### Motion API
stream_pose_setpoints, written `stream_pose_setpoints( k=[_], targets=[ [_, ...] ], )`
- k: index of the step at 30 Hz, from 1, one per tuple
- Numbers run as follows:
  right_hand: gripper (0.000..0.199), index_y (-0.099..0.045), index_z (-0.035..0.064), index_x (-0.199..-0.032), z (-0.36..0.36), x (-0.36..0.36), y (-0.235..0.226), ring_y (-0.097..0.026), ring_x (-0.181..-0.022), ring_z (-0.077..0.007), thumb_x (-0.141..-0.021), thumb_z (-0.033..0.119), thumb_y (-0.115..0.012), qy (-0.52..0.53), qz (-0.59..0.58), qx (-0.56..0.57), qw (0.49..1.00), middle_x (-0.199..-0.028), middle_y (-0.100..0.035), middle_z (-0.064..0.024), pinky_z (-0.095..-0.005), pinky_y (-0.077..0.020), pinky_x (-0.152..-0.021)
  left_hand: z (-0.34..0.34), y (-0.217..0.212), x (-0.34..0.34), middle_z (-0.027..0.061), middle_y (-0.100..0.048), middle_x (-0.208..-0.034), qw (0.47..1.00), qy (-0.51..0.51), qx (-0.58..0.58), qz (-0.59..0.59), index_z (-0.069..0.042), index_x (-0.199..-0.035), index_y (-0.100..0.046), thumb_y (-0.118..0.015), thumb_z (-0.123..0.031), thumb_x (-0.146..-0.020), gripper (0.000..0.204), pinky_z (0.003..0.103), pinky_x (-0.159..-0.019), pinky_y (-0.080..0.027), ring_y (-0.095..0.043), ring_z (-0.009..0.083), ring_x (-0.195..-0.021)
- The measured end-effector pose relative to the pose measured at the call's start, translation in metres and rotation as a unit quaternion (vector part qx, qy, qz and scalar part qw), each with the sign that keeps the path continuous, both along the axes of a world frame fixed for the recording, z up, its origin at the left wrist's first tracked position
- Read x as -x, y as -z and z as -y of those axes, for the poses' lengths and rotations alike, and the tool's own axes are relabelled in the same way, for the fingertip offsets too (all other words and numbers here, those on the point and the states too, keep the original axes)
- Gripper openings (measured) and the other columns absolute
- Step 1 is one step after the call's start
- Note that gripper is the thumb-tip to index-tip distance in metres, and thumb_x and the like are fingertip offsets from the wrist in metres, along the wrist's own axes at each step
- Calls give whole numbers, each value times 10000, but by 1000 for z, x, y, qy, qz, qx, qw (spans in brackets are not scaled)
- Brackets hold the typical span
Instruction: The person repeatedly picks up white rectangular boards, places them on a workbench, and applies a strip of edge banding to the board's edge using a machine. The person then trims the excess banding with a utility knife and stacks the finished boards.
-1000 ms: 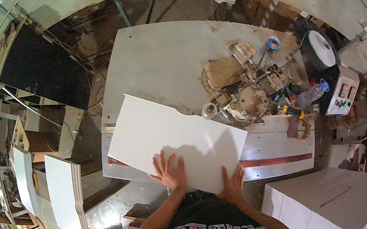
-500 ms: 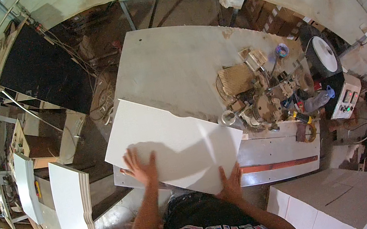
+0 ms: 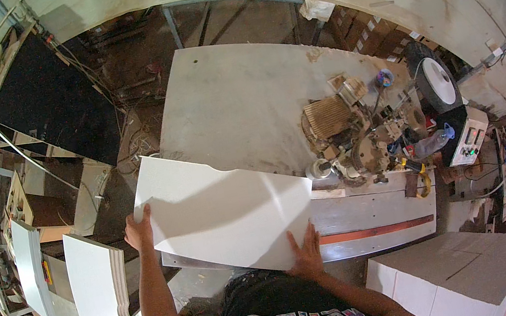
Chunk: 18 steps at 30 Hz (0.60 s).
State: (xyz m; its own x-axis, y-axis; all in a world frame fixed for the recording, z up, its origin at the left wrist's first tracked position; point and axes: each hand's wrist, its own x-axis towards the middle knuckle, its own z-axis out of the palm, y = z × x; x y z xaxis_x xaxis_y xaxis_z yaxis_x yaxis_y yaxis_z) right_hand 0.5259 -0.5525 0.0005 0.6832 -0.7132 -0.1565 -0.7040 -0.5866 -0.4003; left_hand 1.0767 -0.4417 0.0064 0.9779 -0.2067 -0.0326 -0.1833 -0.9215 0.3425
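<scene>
A: Steadying a white panel (image 3: pixel 225 213) at the near left corner of the worktable (image 3: pixel 242 99), by the look of it. Judged mid-placement: partly on the tabletop, partly overhanging toward the body.

B: Hands?

A: Left hand (image 3: pixel 138 231) clasped on the panel's left short edge, fingers curled over the rim. Right hand (image 3: pixel 306 253) pressed flat on the near right corner, fingers spread wide, gripping nothing.

B: And the next move?

A: Probably calls for even pressure from both ends so the sheet slides rather than pivots. Also calls for care on the right, with the machine cluster (image 3: pixel 358 139) just beside the panel's far right corner. Only a judgement.

B: Which way does it lie?

A: Flat, broad face up. Long axis running left to right across the body, right end swung a little nearer than the left. Far long edge facing the bare table, with a small step partway along. Near long edge close against the torso.

B: Anything else around?

A: Stack of white boards (image 3: pixel 97 293) standing on edge at the left, well apart. Big white block (image 3: pixel 462 270) at the lower right.
</scene>
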Motion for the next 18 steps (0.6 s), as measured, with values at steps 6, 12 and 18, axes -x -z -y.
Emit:
stream_pose_setpoints(
  k=[6,12,18],
  targets=[
    [949,-477,127,-1688,29,-24,-33,-270,-1635,-585,-910,487,-884,-8,49,4,999,-1760,-239,-412,-746,-233,-1312,-35,0,-8,175,-830,-1241,997,-74,-22,-21,-85,-1302,-796,-698,-923,-863,951,572,-978,-602,-782,407,-1173],
    [369,-749,106,-1324,142,-23,-123,-637,-1394,-414,-965,143,-831,-8,162,215,963,-1471,-704,-164,-613,-462,-1205,-54,-5,12,183,-820,-1273,988,-147,0,-36,-45,-1345,-774,-688,-912,-887,984,571,-994,-597,-790,397,-1165],
    [197,-837,101,-1136,319,2,-236,-671,-1354,-365,-997,212,-754,-65,-113,429,894,-1341,-783,-100,-576,-469,-1211,-55,-3,23,221,-792,-1328,984,-179,0,-18,-18,-1355,-763,-625,-927,-918,1018,576,-997,-594,-768,407,-1209]
  ],
)
